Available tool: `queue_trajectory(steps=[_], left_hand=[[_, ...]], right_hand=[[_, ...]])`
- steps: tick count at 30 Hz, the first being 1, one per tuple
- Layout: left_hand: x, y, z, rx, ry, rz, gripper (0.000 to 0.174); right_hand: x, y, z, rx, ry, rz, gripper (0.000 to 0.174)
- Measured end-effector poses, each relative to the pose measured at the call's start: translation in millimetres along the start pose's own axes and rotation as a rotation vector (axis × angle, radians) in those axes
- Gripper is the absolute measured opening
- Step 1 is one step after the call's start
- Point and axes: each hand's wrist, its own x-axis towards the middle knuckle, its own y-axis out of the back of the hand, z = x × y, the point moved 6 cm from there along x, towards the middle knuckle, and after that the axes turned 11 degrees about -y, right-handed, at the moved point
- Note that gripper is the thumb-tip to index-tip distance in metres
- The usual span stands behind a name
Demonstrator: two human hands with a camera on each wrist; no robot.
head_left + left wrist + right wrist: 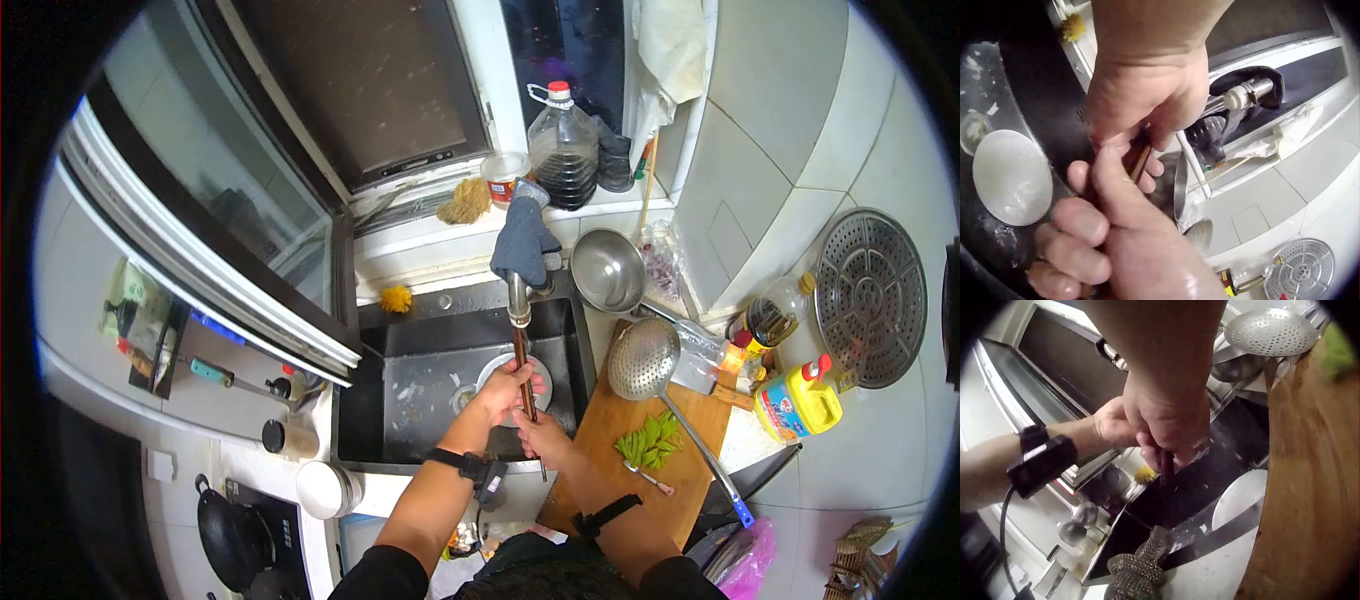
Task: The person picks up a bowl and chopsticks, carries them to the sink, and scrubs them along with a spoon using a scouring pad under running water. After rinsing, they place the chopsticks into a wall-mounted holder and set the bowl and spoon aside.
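Dark reddish-brown chopsticks (521,350) stand bunched in both hands over the black sink (400,440), below the faucet (517,302). My left hand (508,393) grips them higher up, near the faucet's mouth. Just below it my right hand (542,437) wraps its fingers round the lower part, and a thin end pokes out beneath. In the left wrist view, both hands meet round the chopsticks (1139,164), hiding much of their length. A white bowl (1012,178) lies in the sink under the hands, partly covered by them in the head view.
Right of the sink, a wooden cutting board (590,470) bears green peppers (650,440) and a small knife (652,480). A long-handled skimmer (645,358) lies across it. Behind are a steel pan (607,270) and bottles. Grey cloth (525,240) wraps the faucet; an open window (230,200) juts in at left.
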Motion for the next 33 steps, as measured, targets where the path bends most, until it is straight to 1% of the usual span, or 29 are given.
queue_trajectory(steps=[1,2,5,6,9,10,13,16,19,20,23,24,25,26,27,29,30,31,32,33], left_hand=[[-7,6,-3,0.001,0.03,0.0,0.019],[-9,15,-5,-0.059,-0.002,0.05,0.016],[-14,50,0,-0.178,-0.14,0.149,0.013],[-20,56,7,-0.218,-0.161,0.184,0.01],[-37,71,16,-0.34,-0.225,0.315,0.009],[-41,75,17,-0.361,-0.236,0.314,0.01],[-55,72,9,-0.357,-0.26,0.258,0.011],[-68,62,-5,-0.382,-0.214,0.195,0.011],[-79,66,-3,-0.413,-0.212,0.184,0.012],[-81,68,0,-0.386,-0.214,0.161,0.015],[-89,78,14,-0.314,-0.227,0.121,0.026],[-91,85,17,-0.3,-0.241,0.125,0.03],[-98,89,25,-0.287,-0.253,0.128,0.034],[-110,95,29,-0.247,-0.249,0.162,0.045],[-118,104,26,-0.231,-0.236,0.214,0.046],[-134,124,19,-0.196,-0.207,0.31,0.048],[-138,135,7,-0.18,-0.171,0.301,0.05],[-146,143,-3,-0.168,-0.143,0.317,0.05],[-152,149,-11,-0.153,-0.116,0.328,0.05],[-158,154,-20,-0.139,-0.088,0.338,0.05]], right_hand=[[-3,-3,-1,-0.029,-0.023,-0.015,0.022],[-9,-5,-6,-0.136,0.009,-0.037,0.024],[-8,-5,4,-0.038,-0.01,-0.078,0.037],[-6,0,11,0.01,-0.051,-0.086,0.048],[-8,2,19,0.328,-0.072,-0.162,0.058],[-13,2,19,0.349,-0.07,-0.082,0.061],[-17,-8,14,0.421,-0.033,-0.044,0.061],[-18,-27,5,0.314,-0.019,-0.008,0.052],[-35,-56,3,-0.165,-0.077,-0.116,0.04],[-36,-63,2,-0.284,-0.045,-0.111,0.035],[-34,-65,-13,-0.596,0.262,0.059,0.03],[-41,-69,-28,-0.796,0.41,0.179,0.033],[-46,-73,-40,-0.831,0.509,0.227,0.033],[-52,-77,-50,-0.866,0.606,0.277,0.034],[-59,-81,-62,-0.899,0.703,0.329,0.034],[-93,-101,-89,-0.946,0.641,0.357,0.039],[-88,-99,-90,-0.997,0.659,0.417,0.033],[-72,-87,-82,-1.124,0.61,0.452,0.032],[-46,-68,-64,-1.343,0.497,0.445,0.031],[-21,-44,-37,-1.563,0.356,0.394,0.03]])
